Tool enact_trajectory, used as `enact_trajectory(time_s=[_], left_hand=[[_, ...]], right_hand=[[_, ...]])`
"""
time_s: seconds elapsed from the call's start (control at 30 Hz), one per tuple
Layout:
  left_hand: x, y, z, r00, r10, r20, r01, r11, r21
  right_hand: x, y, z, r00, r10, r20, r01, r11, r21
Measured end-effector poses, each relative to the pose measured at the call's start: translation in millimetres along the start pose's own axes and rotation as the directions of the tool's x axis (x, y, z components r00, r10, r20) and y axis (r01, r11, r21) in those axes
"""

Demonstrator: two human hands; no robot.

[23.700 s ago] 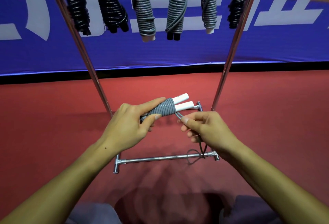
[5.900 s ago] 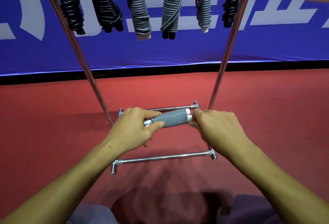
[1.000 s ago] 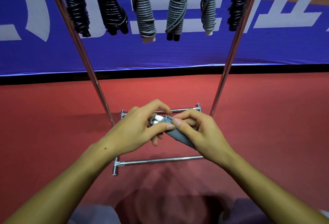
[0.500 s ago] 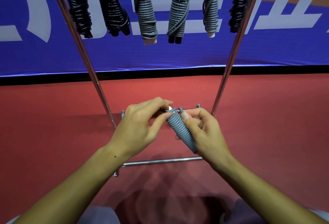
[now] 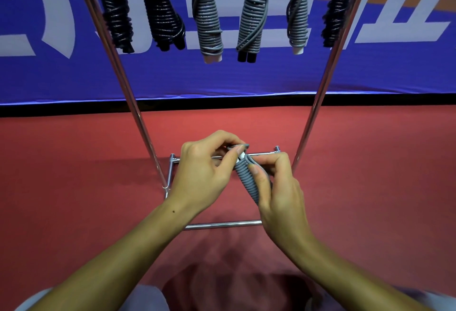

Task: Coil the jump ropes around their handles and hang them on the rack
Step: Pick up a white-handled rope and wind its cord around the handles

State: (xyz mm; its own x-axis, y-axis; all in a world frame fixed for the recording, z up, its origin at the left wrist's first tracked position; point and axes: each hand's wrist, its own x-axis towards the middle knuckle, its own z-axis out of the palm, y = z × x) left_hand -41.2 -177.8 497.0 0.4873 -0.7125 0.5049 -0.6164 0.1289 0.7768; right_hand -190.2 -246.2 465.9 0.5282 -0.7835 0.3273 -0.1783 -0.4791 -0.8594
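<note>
Grey coiled jump rope (image 5: pixel 246 182) sits in your hands, low, above rack base (image 5: pixel 223 224). Six coiled ropes hang from rack above: three black (image 5: pixel 118 12), three grey (image 5: pixel 208 21). Your right hand (image 5: pixel 278 187) wraps curled fingers round bundle. Your left hand (image 5: pixel 204 170) pinches rope end at bundle's top, thumb and forefinger closed together. Red floor (image 5: pixel 74 187), blue banner (image 5: pixel 246 78) behind.

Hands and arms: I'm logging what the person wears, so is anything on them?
Nothing is worn: the left hand and right hand have no gloves, rings or watch, and both forearms are bare. A small dark mole marks the left wrist.
</note>
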Motion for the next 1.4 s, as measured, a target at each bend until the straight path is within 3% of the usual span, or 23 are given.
enact_trajectory(time_s=[0.13, 0.43, 0.57, 0.73, 0.9, 1.1, 1.4], left_hand=[[-1, -8, -1, 0.994, -0.092, 0.063, 0.093, 0.996, -0.014], [-2, -4, 1, 0.983, -0.119, 0.138, 0.13, 0.989, -0.07], [-4, -4, 3, 0.984, -0.074, 0.164, 0.08, 0.996, -0.035], [-8, -5, 6, 0.978, 0.061, 0.202, -0.072, 0.996, 0.048], [-8, -5, 8, 0.966, 0.131, 0.221, -0.159, 0.981, 0.114], [-6, -3, 7, 0.972, -0.006, 0.235, -0.003, 0.999, 0.038], [-3, -3, 1, 0.935, -0.207, 0.29, 0.26, 0.953, -0.159]], right_hand=[[10, 3, -2, 0.99, -0.111, -0.082, 0.111, 0.994, -0.016], [17, 10, -6, 0.993, -0.114, -0.04, 0.117, 0.99, 0.074], [19, 10, -9, 0.995, -0.066, -0.07, 0.074, 0.991, 0.109], [17, 10, -11, 0.986, 0.132, -0.103, -0.11, 0.974, 0.201], [13, 9, -6, 0.965, 0.233, -0.119, -0.205, 0.955, 0.214], [12, 13, -4, 0.957, 0.269, -0.113, -0.246, 0.951, 0.186], [22, 15, -15, 0.993, 0.104, 0.047, -0.112, 0.969, 0.22]])
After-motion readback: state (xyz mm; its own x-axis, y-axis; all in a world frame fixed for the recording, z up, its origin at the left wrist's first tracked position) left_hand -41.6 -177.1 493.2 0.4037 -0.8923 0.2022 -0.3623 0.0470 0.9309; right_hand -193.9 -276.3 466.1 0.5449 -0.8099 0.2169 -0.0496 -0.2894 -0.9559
